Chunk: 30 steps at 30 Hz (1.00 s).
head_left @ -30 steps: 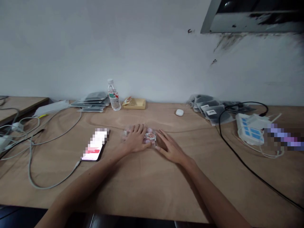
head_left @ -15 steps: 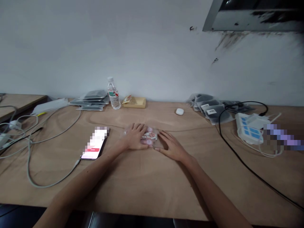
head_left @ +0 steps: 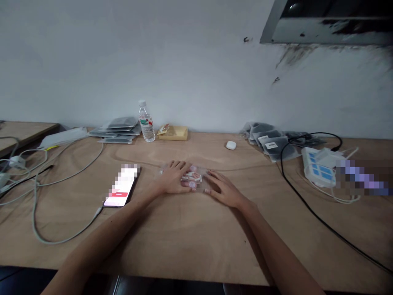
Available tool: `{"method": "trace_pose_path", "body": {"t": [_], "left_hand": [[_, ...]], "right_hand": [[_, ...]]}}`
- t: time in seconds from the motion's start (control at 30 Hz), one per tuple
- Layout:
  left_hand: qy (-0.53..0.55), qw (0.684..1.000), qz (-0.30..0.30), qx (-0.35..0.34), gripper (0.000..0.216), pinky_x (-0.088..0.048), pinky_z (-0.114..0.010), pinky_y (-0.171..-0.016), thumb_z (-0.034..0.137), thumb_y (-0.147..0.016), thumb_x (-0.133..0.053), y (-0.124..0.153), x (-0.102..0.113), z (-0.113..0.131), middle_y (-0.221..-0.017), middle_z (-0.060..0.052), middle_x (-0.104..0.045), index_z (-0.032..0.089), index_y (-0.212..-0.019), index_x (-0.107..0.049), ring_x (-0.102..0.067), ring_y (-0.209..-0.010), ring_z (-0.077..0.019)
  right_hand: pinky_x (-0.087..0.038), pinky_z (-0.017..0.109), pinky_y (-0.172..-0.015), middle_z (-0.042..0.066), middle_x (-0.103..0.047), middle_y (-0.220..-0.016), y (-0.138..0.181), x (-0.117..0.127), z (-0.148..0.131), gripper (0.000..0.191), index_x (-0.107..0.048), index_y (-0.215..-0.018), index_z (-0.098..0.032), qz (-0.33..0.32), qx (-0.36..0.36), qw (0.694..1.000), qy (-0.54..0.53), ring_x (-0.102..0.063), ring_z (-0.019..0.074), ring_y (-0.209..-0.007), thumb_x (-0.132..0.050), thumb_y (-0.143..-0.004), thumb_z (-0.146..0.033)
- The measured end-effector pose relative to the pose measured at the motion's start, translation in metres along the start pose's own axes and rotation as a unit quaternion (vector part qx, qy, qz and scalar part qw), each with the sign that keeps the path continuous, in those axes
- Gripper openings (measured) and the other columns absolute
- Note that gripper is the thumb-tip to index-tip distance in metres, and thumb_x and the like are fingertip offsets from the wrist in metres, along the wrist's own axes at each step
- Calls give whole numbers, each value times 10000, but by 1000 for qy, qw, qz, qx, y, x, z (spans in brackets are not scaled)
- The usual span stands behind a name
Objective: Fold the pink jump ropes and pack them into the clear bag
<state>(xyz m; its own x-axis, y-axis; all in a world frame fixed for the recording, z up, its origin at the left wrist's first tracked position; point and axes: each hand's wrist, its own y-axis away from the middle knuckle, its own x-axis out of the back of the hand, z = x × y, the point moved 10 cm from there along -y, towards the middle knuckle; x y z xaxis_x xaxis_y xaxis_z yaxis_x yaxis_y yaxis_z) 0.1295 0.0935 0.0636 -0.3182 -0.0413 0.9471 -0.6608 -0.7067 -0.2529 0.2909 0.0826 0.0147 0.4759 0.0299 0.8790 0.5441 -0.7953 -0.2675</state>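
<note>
A clear plastic packet (head_left: 194, 177) with pink-and-white printed contents lies flat on the wooden table (head_left: 196, 229). My left hand (head_left: 175, 177) rests palm down over its left part, fingers stretched out, hiding that side. On the packet's right edge, my right hand (head_left: 225, 189) lies with its fingers extended and the thumb apart, the fingertips touching the clear film. Neither hand is closed around anything. What exactly is inside the packet is too small to make out.
A phone (head_left: 122, 186) on a cable lies left of my arms. Along the wall stand grey packets (head_left: 118, 129), a water bottle (head_left: 146, 125), a yellow tray (head_left: 178, 133), a white earbud case (head_left: 231, 145) and more grey packets (head_left: 270, 141). A power strip (head_left: 319, 168) and black cable (head_left: 307, 203) are at right.
My right thumb has shifted slightly to the right and up, a little farther from the left hand. The left hand stays on the packet. The view has moved slightly.
</note>
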Motion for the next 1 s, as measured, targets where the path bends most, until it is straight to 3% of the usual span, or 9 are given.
{"method": "trace_pose_path", "body": {"t": [0.2, 0.47, 0.8, 1.0], "left_hand": [[16, 1000, 4, -16, 841, -346, -519, -1112, 703, -807, -640, 2, 0, 4, -1425, -149, -545, 202, -1449, -433, -507, -1295, -342], [15, 1000, -4, -27, 893, -317, -514, -1137, 722, -819, -613, 2, -3, 5, -1494, -152, -492, 200, -1500, -368, -472, -1344, -342], [-31, 999, -11, -21, 792, -342, -523, -1087, 734, -847, -570, 0, -1, 23, -1378, -172, -538, 168, -1398, -503, -478, -1268, -363], [-29, 999, -6, -17, 749, -344, -498, -1091, 717, -840, -600, 1, -2, 20, -1364, -133, -553, 240, -1408, -500, -488, -1264, -337]], "right_hand": [[-366, 607, -1144, 163, -373, -1603, 1, 2, -1, 761, -521, -1475, -257, -22, 3, 1000, -5, -390, 399, -1445, -669, -839, -649], [-435, 538, -1111, 149, -530, -1474, -1, 8, 3, 411, -682, -1297, -251, 50, -12, 999, -3, -524, 326, -1345, -597, -947, -449], [-370, 614, -1132, 138, -596, -1398, -7, 2, 13, 249, -791, -1036, -250, 131, -70, 989, -24, -465, 370, -1368, -693, -870, -407], [-406, 562, -1113, 154, -606, -1356, -9, 5, 15, 188, -791, -937, -224, 138, -85, 985, -68, -513, 343, -1317, -690, -857, -361]]}}
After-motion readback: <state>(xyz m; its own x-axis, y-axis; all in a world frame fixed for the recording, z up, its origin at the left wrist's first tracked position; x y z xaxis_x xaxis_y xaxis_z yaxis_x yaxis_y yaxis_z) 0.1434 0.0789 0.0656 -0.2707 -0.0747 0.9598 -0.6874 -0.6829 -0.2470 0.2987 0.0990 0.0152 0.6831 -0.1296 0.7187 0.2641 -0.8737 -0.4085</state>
